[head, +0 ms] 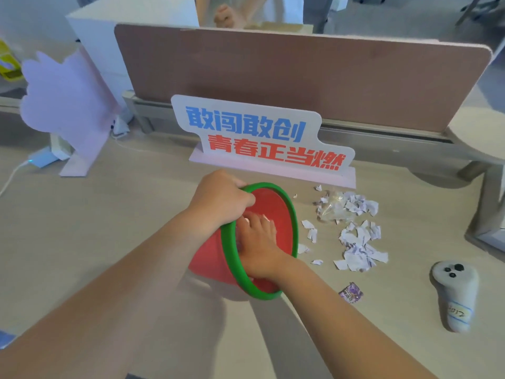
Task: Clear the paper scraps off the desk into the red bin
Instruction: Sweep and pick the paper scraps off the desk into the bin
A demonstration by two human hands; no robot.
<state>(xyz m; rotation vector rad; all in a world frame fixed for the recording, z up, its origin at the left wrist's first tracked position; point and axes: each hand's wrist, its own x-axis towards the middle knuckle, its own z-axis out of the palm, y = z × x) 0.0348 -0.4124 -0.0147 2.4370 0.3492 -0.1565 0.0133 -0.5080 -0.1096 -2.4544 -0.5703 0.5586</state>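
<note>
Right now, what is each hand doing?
Left hand: closed, gripping the red bin by its rim.
Right hand: inside the bin; grip cannot be told.

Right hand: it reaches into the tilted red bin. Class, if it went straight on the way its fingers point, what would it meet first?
Most likely the inner bottom of the red bin, just beyond the right hand; depth is unclear.
</note>
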